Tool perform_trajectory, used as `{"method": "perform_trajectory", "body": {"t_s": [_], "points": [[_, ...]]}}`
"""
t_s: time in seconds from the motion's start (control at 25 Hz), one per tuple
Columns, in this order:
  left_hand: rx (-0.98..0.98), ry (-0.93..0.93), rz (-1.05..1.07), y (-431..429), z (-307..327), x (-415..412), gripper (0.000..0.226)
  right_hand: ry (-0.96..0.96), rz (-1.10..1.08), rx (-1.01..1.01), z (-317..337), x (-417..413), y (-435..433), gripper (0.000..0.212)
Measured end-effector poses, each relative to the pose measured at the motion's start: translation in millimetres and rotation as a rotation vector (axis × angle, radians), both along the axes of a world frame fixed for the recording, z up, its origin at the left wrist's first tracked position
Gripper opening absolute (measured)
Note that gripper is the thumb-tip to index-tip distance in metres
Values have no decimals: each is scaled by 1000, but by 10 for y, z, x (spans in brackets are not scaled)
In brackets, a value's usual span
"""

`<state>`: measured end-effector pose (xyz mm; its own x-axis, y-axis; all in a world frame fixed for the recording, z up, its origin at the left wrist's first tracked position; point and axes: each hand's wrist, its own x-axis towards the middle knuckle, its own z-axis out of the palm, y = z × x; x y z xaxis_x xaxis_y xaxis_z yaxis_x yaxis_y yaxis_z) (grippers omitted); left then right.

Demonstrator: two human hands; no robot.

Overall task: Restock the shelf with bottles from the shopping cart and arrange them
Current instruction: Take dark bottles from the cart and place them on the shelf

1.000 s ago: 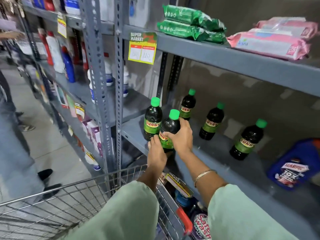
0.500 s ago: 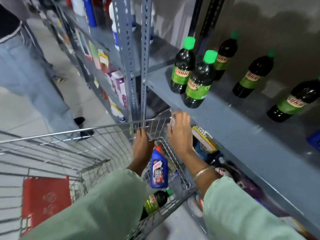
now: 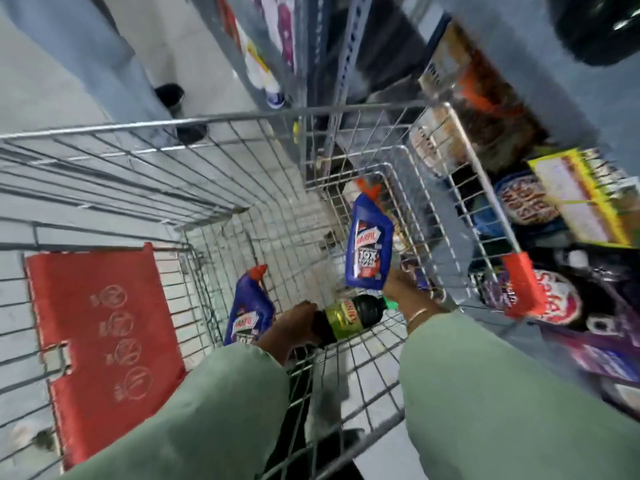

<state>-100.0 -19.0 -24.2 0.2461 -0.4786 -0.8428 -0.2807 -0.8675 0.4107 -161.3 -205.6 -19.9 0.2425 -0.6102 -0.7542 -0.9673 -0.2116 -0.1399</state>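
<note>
- I am looking straight down into the silver wire shopping cart [image 3: 242,174], both my arms in pale green sleeves [image 3: 214,410] reaching in from 6 o'clock.
- My left hand [image 3: 294,327] is wrapped around the base end of a dark glass-look bottle with a yellow-green label and green cap [image 3: 353,315], which lies on its side on the cart floor, cap pointing toward 3 o'clock.
- My right hand [image 3: 403,284] grips the bottom of a blue plastic cleaner bottle with an orange-red angled cap [image 3: 369,247], holding it upright just above the dark bottle, cap toward 12 o'clock.
- A second blue cleaner bottle with a red cap [image 3: 249,310] leans in the cart at 9 o'clock of my left hand, just beside it.
- A red plastic child-seat flap [image 3: 100,323] lies flat at the cart's 9 o'clock end.
- At 3 o'clock, outside the cart wall, the lower shelf [image 3: 588,289] holds blurred packets and boxes.
- The grey floor [image 3: 41,81] shows at 11 o'clock.
</note>
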Motion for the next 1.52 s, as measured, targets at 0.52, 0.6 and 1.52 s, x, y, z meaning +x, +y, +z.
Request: {"method": "perform_trajectory", "body": {"t_s": [0.52,0.6,1.52], "points": [[-198,-220,60,10,319,69,48,101,37,56,712,230,-90,53],[-268,-262,125,-91,580,84,48,25,37,21,1120,282,-168,50],[-886,-640,311,-2212,3183,-734,52,-621,55,-885,4943,-656,-942,26]]}}
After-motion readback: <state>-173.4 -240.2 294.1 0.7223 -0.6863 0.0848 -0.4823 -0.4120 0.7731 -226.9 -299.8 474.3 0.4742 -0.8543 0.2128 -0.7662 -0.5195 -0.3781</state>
